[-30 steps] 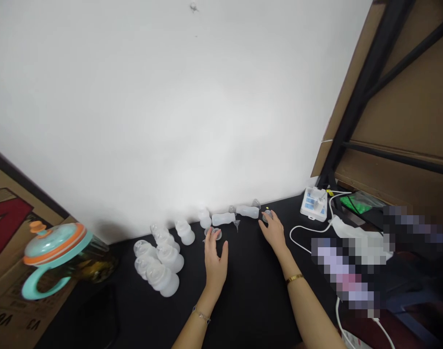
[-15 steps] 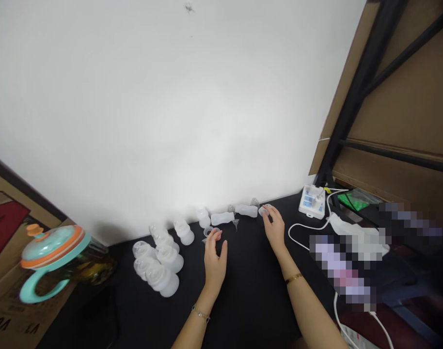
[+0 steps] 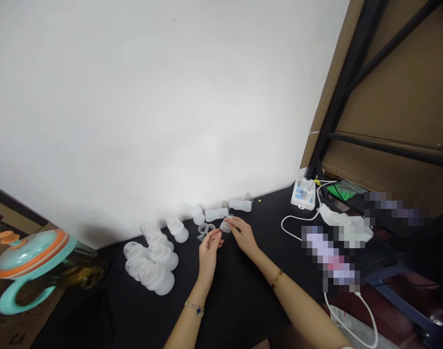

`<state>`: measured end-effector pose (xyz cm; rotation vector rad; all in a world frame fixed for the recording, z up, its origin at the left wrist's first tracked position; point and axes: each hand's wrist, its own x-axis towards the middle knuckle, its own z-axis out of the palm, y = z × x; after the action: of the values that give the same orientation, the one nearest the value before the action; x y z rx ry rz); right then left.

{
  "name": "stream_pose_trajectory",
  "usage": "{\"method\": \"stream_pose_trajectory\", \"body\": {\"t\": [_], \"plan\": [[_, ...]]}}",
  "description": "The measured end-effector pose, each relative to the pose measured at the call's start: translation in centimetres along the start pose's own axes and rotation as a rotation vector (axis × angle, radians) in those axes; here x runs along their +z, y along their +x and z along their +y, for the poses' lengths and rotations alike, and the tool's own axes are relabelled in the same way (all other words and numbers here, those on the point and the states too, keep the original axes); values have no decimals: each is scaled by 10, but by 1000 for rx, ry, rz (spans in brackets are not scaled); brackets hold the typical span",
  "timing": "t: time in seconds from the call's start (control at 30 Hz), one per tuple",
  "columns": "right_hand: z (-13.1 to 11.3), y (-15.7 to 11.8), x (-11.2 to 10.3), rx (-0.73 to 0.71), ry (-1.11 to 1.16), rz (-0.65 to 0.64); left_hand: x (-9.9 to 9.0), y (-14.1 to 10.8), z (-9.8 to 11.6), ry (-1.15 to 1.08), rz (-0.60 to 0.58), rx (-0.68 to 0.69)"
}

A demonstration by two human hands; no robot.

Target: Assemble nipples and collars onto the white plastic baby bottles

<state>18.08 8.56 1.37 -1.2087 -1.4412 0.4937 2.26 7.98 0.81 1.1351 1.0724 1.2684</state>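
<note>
My right hand [image 3: 242, 236] pinches a clear domed bottle cap [image 3: 226, 226] above the black table. Close below the cap is my left hand [image 3: 209, 247], thumb and fingers pressed together; whatever they hold is too small to make out. Clear plastic rings [image 3: 208, 228] lie just beyond the left fingers. Two frosted bottle bodies [image 3: 216, 214] [image 3: 240, 205] rest on their sides along the wall, with a clear nipple [image 3: 249, 197] behind the right one. To the left stand several white baby bottles with clear caps [image 3: 156, 277], grouped together, and a single bottle [image 3: 177, 230] stands slightly apart.
At far left is a jug with a turquoise and orange lid [image 3: 34, 249]. A white power strip [image 3: 303, 194] with a white cable lies at the right, near crumpled white tissue [image 3: 347, 225]. The white wall [image 3: 207, 121] borders the table's back; a dark metal rack [image 3: 338, 102] rises at right.
My right hand has moved left from the table's back right, bringing the clear cap to my left hand. The left fingers have closed together. The view has shifted slightly.
</note>
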Motion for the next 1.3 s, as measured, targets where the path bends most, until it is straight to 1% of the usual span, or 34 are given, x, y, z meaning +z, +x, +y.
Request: {"method": "stream_pose_trajectory", "body": {"t": [0.07,0.13,0.27,0.4,0.57,0.73,0.9,1.1,1.3], "plan": [[0,-2,4,-8,49,-29,-1,0,2,-28,15,-19],[0,-4,7,17,103,-29,-2,0,2,-58,31,-38],[2,-4,9,185,220,-13,-2,0,4,-131,47,-91],[4,-5,12,244,308,-25,-2,0,7,-202,43,-158],[2,-5,12,282,321,-17,-3,-1,9,-258,51,-200],[2,-4,11,289,340,-15,-2,0,11,-258,31,-209],[6,-3,11,308,329,-13,0,-2,13,-275,52,-210],[9,0,8,351,289,-63,1,0,15,-333,62,-211],[2,2,5,350,281,-70,0,2,15,-365,65,-217]]}}
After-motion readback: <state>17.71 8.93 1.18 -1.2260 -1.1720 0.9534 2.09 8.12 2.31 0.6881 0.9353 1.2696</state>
